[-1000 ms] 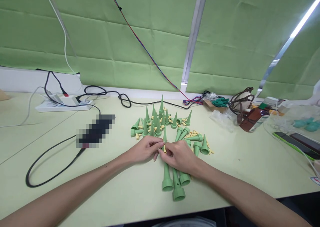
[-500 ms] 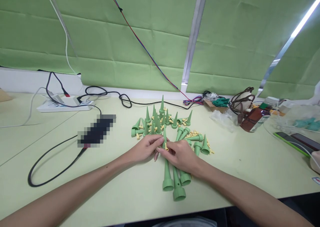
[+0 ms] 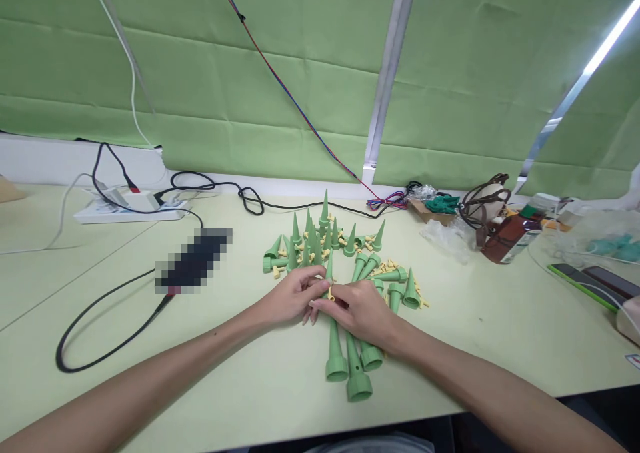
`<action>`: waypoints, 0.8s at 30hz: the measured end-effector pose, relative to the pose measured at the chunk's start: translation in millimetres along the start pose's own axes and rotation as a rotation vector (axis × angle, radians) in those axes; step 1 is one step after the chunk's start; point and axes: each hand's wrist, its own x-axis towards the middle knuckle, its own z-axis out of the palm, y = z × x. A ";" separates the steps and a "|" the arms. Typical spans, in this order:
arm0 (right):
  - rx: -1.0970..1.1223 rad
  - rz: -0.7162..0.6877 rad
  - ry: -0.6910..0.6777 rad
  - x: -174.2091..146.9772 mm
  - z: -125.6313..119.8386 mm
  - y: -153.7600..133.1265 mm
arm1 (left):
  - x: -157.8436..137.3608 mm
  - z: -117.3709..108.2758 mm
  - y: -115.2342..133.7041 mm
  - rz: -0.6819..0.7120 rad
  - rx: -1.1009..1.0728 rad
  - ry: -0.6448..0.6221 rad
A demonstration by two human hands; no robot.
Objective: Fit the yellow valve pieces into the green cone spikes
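Between my two hands, a green plastic plant watering spike is held point up. My left hand is closed round its lower part, which the fingers mostly hide. Pressed between the thumb and fingers of my right hand is a small yellow valve at the spike's side. Whether it sits in the spike cannot be seen. Loose green spikes lie below my hands with their wide sockets towards me. Behind them, several spikes with yellow valves stand or lie in a cluster.
Loose yellow valves lie right of the cluster. A blurred dark device with a black cable lies left, near a power strip. A brown bottle, plastic bags and a phone lie to the right.
My left thumb and fingers have shifted slightly on the spike, and the yellow valve has turned or moved a little. Everything else stays where it was.
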 end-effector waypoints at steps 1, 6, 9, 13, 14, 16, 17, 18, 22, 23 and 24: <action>0.005 -0.003 0.005 0.0 0.0 0.0 | -0.1 1.2 0.8 -0.005 -0.010 0.000; 0.011 -0.030 0.022 -0.2 -0.4 -0.4 | -0.8 6.1 6.0 0.013 -0.058 -0.011; -0.020 -0.039 0.031 -0.5 0.7 -0.1 | -0.6 6.8 4.9 0.027 -0.090 -0.006; -0.053 -0.038 0.040 -0.8 2.8 0.5 | -0.3 7.2 2.2 0.026 -0.129 0.000; -0.053 -0.037 0.044 -0.9 3.1 0.4 | -0.3 7.3 2.1 0.027 -0.129 0.001; -0.040 -0.032 0.050 -0.8 3.5 0.2 | -0.4 7.5 2.7 0.030 -0.119 -0.001; -0.030 -0.028 0.054 -0.7 3.5 0.0 | -0.3 7.6 3.0 0.032 -0.112 -0.001; -0.022 -0.023 0.059 -0.5 3.4 -0.2 | -0.2 7.6 3.2 0.035 -0.106 0.002; -0.009 -0.003 0.069 -0.1 2.9 -1.0 | 0.5 7.1 2.2 0.057 -0.102 0.025; -0.003 0.003 0.068 -0.1 2.8 -1.3 | 0.6 7.1 1.9 0.061 -0.104 0.028; 0.005 0.013 0.065 -0.1 2.7 -1.5 | 0.7 7.1 1.8 0.064 -0.105 0.029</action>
